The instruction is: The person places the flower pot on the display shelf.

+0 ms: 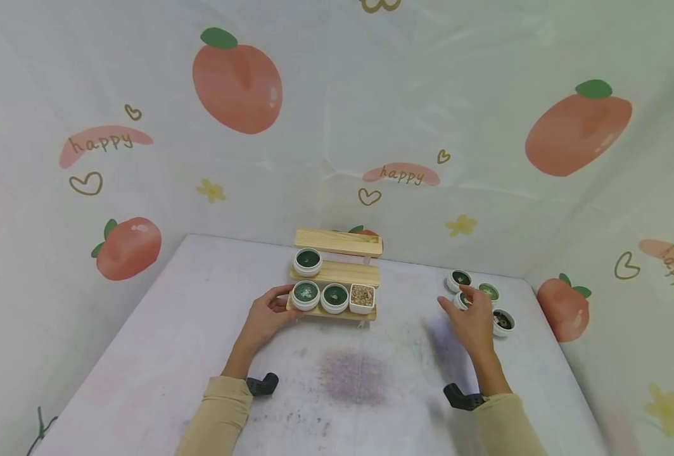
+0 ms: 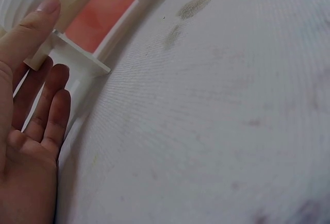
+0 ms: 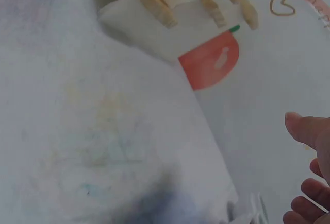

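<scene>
A three-tier wooden display stand [image 1: 337, 240] stands near the back of the table. My left hand [image 1: 267, 318] holds the left end of its lowest shelf. In the left wrist view the thumb [image 2: 38, 20] lies on top of the wooden board [image 2: 82, 0], with fingers below. The lowest shelf carries two round white pots with green contents [image 1: 305, 294] [image 1: 334, 297] and a square white pot of beige granules [image 1: 362, 296]. Another green-filled pot [image 1: 307, 261] sits on the middle shelf. My right hand [image 1: 475, 324] hovers, thumb and fingers apart, over a partly hidden white pot [image 1: 458, 302] at the right.
Around the right hand stand more round white pots: a dark green one [image 1: 460, 278], a lighter green one [image 1: 488, 292] and a dark one [image 1: 503, 322]. A fruit-patterned cloth backdrop [image 1: 325, 126] rises behind the white table [image 1: 200, 272].
</scene>
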Available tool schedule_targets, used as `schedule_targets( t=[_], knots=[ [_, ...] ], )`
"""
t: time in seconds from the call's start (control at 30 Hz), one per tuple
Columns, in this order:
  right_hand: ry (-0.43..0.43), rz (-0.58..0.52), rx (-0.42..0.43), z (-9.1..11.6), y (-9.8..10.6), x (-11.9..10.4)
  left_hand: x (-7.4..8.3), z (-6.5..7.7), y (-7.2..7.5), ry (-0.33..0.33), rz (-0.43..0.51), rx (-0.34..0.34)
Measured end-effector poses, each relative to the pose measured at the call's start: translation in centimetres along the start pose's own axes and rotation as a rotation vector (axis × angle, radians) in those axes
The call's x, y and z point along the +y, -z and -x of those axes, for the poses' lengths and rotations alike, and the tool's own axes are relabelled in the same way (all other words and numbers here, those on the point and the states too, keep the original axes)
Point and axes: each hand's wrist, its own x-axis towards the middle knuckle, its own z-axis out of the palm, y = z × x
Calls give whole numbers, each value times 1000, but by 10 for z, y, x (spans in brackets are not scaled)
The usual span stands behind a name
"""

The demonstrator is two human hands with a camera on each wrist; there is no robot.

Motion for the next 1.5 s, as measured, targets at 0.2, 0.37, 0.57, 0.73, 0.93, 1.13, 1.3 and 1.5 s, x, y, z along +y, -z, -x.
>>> schedule_targets(
  t=[0.2, 0.37, 0.57, 0.73, 0.93, 1.13, 1.3, 1.5],
  knots=[
    [-31, 21, 37, 6, 4, 16, -2, -1, 2, -12, -7, 6],
    [-37, 59, 74, 8, 0, 30, -19, -9, 3, -6, -12, 10],
    [-79, 66, 68, 9, -4, 42, -29, -13, 2, -16, -2, 26],
    [-126, 58, 43, 10, -7, 49, -28, -12, 1, -22, 3, 34],
    [-129, 49, 59, 12, -8, 51, -26, -10, 1, -24, -7, 33],
    [-134, 49, 82, 14, -8, 53, -27, -12, 0, -12, -11, 23],
    [-148, 42, 85, 16, -8, 51, -23, -10, 1, 6, -19, 9],
    [-150, 9, 96, 14, -8, 42, -14, -7, 1, -12, -15, 9]
  ],
)
